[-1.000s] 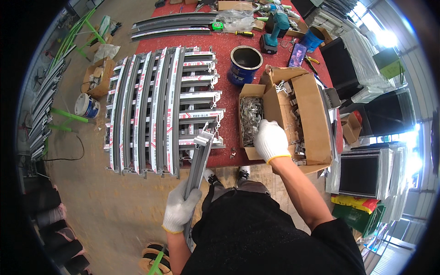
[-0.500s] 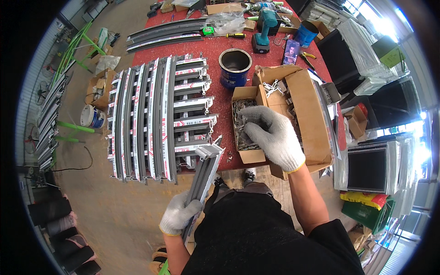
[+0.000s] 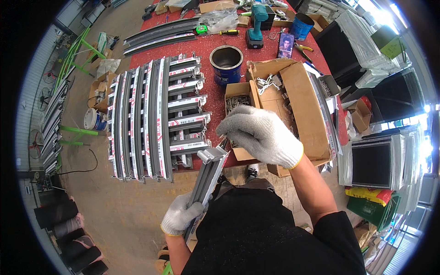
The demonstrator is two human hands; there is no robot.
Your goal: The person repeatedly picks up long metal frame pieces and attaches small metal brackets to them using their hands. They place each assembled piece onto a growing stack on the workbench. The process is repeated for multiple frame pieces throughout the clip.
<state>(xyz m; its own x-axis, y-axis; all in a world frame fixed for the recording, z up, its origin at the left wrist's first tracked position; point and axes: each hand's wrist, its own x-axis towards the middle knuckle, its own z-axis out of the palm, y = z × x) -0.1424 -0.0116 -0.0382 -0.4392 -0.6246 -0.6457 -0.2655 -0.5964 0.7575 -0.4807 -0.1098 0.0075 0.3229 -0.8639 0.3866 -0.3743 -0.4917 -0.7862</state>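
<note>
My left hand (image 3: 180, 215), in a white knit glove, is closed round a grey window-frame profile (image 3: 204, 178) that slants up toward the table edge. Above the profile's upper end hovers my right gloved hand (image 3: 266, 137), its fingers pinched together. A thin metal piece (image 3: 223, 141), too small to name surely, shows below those fingertips. Behind the right hand stands a small cardboard box (image 3: 243, 154) of small metal parts, partly hidden by the glove. To the left, a crossed stack of grey and white profiles (image 3: 151, 119) lies on the red table.
A larger cardboard box (image 3: 311, 114) stands right of the small one. Behind them are a blue can (image 3: 227, 75), a cordless drill (image 3: 256, 27), a phone (image 3: 285, 46) and pliers (image 3: 304, 51). More long profiles (image 3: 160, 35) and a screwdriver (image 3: 229, 32) lie farther back.
My right hand has come out of the small box and moved left and toward me, over the profile's end, its fingers now pinched. My left hand keeps its hold on the profile.
</note>
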